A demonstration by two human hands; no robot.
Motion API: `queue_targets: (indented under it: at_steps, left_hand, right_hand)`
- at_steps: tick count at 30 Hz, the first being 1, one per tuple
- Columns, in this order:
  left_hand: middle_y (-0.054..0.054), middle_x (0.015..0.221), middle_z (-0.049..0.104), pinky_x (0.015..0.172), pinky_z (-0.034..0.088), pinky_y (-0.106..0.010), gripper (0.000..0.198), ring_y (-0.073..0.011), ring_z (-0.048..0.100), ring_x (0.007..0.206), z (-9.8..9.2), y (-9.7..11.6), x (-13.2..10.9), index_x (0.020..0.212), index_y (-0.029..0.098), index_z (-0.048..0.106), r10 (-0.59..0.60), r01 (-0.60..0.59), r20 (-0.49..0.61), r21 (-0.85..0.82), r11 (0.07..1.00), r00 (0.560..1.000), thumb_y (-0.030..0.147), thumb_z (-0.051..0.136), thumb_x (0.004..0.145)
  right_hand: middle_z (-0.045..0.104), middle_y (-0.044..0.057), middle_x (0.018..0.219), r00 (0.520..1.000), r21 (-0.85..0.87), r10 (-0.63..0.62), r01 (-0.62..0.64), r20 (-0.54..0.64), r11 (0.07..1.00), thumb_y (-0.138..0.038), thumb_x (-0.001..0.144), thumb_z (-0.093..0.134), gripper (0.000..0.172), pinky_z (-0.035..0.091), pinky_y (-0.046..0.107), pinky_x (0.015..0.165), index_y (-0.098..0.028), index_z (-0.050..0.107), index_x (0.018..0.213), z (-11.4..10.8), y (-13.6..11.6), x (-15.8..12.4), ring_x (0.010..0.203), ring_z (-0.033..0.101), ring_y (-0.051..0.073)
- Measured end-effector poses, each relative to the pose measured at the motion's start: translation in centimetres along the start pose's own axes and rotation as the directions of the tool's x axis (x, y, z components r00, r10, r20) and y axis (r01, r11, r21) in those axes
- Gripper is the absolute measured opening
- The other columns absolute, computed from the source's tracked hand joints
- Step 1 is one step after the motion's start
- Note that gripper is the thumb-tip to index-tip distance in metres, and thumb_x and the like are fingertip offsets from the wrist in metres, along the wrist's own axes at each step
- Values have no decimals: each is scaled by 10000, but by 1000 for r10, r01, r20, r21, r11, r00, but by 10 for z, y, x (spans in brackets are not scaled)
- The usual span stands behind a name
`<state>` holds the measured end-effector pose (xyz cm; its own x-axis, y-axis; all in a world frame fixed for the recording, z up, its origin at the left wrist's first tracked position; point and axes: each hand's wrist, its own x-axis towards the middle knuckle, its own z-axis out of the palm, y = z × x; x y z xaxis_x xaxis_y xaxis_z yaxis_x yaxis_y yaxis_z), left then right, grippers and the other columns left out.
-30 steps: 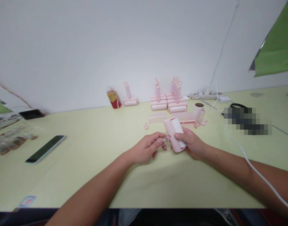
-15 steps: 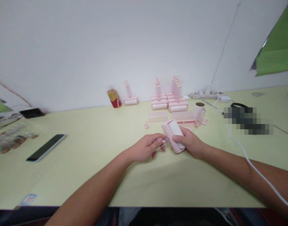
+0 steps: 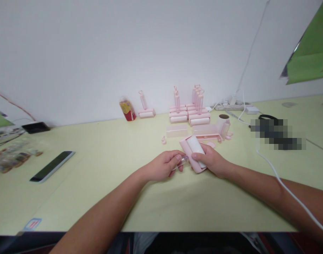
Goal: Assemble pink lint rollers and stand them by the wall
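Note:
My right hand [image 3: 213, 161] is wrapped round the head of a pink lint roller [image 3: 196, 147], its thumb on the white roll. The head is tilted just above the table. My left hand [image 3: 163, 165] pinches the clear handle [image 3: 183, 160] at the head's left side. The handle's end meets the pink casing; whether it is locked in, I cannot tell. Behind the hands lie a clear cover [image 3: 176, 131], a pink tray-like casing [image 3: 207, 137] and a small pink cap [image 3: 164, 140].
Several assembled lint rollers [image 3: 200, 118] stand along the wall, with another [image 3: 146, 113] by a red and yellow package [image 3: 128, 110]. A white paper roll [image 3: 223, 123] stands at right. A phone-like device [image 3: 52, 165] lies at left. A white cable [image 3: 280, 181] crosses my right forearm.
The lint roller head and my right hand have shifted very slightly left, towards my left hand. Both grips are the same.

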<state>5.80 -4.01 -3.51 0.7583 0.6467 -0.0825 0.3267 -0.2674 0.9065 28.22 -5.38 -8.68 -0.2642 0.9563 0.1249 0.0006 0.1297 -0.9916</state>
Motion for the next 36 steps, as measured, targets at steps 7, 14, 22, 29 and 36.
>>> queue_targets:
  at_steps: [7, 14, 22, 29, 36]
  left_hand:
    - [-32, 818, 613, 421, 338, -180, 484, -54, 407, 461, 1, -1, 1, 1218, 154, 520, -32, 32, 3, -67, 997, 999, 548, 382, 975]
    - [-22, 807, 605, 412, 316, -173, 514, -53, 381, 454, 1, -2, 2, 1336, 184, 442, -18, 18, 2, -89, 996, 1000, 546, 396, 973]
    - [-32, 799, 615, 413, 306, -178, 521, -50, 370, 447, 2, -4, 3, 1328, 174, 448, 1, -1, -3, -105, 994, 1000, 545, 428, 962]
    - [-25, 794, 622, 477, 367, -191, 456, -69, 455, 505, 2, -10, 11, 1177, 164, 548, -14, 4, -75, -140, 990, 997, 547, 466, 944]
    - [-63, 948, 617, 777, 455, -297, 359, -153, 538, 758, -49, -44, 27, 1181, 169, 636, 299, 81, -646, 489, 868, 702, 396, 499, 939]
  right_hand:
    - [591, 9, 815, 1000, -47, -10, 9, -22, 999, -491, 796, 694, 426, 387, 253, 602, -157, 593, 1040, 0, 2, -1, 671, 487, 151]
    - [625, 44, 928, 999, -116, -49, 47, -22, 992, -467, 811, 679, 477, 440, 294, 702, -148, 579, 1151, 3, 0, -3, 794, 554, 200]
    - [662, 60, 955, 999, -112, -53, 52, -9, 992, -455, 795, 691, 467, 461, 319, 732, -174, 573, 1149, 8, -2, -5, 844, 591, 234]
    - [626, 25, 860, 998, -104, -35, 29, -49, 994, -451, 756, 719, 415, 413, 276, 649, -163, 623, 1038, 2, -3, 1, 737, 533, 189]
    - [567, -11, 743, 988, -8, 46, -48, -148, 999, -463, 744, 720, 362, 356, 258, 572, -169, 594, 913, 2, 0, 6, 631, 468, 146]
